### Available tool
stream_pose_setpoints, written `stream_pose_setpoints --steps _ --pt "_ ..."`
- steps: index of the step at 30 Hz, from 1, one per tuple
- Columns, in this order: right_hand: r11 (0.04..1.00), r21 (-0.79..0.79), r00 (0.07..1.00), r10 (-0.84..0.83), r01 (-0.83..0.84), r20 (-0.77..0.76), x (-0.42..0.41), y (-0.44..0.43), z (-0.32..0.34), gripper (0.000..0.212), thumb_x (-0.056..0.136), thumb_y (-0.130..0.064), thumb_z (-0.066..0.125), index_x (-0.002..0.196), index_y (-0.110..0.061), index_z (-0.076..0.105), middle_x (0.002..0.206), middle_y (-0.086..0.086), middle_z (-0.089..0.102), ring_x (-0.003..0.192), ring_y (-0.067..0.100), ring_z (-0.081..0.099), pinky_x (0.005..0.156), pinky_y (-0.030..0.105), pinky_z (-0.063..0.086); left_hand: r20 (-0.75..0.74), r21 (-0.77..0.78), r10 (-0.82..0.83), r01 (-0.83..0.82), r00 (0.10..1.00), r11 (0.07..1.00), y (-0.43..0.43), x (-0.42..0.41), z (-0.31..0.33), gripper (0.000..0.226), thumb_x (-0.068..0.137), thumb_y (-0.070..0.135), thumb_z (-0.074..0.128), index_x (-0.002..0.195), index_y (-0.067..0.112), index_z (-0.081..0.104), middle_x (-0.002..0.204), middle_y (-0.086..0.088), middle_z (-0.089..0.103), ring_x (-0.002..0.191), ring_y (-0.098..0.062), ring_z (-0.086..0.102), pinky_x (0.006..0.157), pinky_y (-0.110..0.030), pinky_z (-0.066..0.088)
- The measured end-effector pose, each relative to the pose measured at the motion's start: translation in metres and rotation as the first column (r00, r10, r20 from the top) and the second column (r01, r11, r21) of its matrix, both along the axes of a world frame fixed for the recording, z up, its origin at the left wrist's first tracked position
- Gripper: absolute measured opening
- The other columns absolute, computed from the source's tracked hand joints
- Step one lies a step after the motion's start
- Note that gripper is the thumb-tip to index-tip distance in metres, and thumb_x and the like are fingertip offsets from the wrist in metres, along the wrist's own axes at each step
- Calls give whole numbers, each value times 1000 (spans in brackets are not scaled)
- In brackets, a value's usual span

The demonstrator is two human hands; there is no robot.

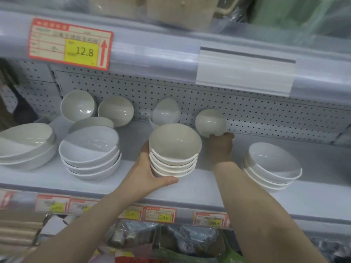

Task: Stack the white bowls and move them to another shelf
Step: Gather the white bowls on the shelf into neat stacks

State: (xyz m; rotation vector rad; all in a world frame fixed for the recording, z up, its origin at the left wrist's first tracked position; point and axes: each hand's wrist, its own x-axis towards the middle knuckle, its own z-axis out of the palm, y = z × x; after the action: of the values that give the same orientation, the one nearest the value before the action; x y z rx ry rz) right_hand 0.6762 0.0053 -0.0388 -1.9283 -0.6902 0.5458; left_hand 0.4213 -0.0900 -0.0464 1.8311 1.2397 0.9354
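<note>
Midway, we judge | left hand (150, 173) grips our stack of small white bowls (174, 154) at the shelf (209, 186) front | right hand (221, 147) pinches a leaning bowl (210, 122) by its rim, against the back panel (266, 114) | other leaning bowls (115, 111) unstacked; shelf move pending

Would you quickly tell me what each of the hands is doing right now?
Left hand: curled round the stack of small white bowls, holding it.
Right hand: pinching the lower rim of the tilted single bowl.
</note>
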Motion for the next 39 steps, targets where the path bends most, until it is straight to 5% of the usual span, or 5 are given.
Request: stream_pose_setpoints --steps 6,12,24,32,39 --pt "991 -6 985 130 -130 115 -11 6 7 46 91 -14 42 137 -19 44 124 21 59 110 39 59 93 45 50 -2 6 -10 10 1000 1000 0 0 0 111 52 60 85 122 76 0 133 39 35 123 7 44 99 -16 36" --pt "977 -90 931 213 -195 297 -17 2 9 45 92 -18 44 137 -22 41 109 19 65 102 39 62 78 41 48 1 -23 -13 13 1000 1000 0 -1 2 112 57 49 89 122 73 0 127 44 33 113 29 38 86 3 33" --pt "991 -21 988 132 -130 85 -18 -9 24 42 89 -19 47 129 -9 53 118 16 65 109 35 61 86 33 45 59 -37 -25 27 998 999 1 2 0 105 58 47 88 126 67 10 135 34 36 119 25 38 89 5 33" --pt "983 170 995 55 -68 79 -10 -44 84 44 87 -33 45 122 -11 57 95 12 73 89 25 68 85 33 51 138 -28 -24 28 990 999 -3 10 11 107 61 19 94 136 35 18 131 18 42 107 30 42 81 6 34" --pt "946 188 960 239 -264 148 -28 -95 115 27 85 -24 48 99 -21 71 47 -4 62 46 5 49 59 25 40 184 1 52 -53 982 999 -10 18 19 100 60 16 94 130 35 24 123 16 44 104 4 49 78 9 29"
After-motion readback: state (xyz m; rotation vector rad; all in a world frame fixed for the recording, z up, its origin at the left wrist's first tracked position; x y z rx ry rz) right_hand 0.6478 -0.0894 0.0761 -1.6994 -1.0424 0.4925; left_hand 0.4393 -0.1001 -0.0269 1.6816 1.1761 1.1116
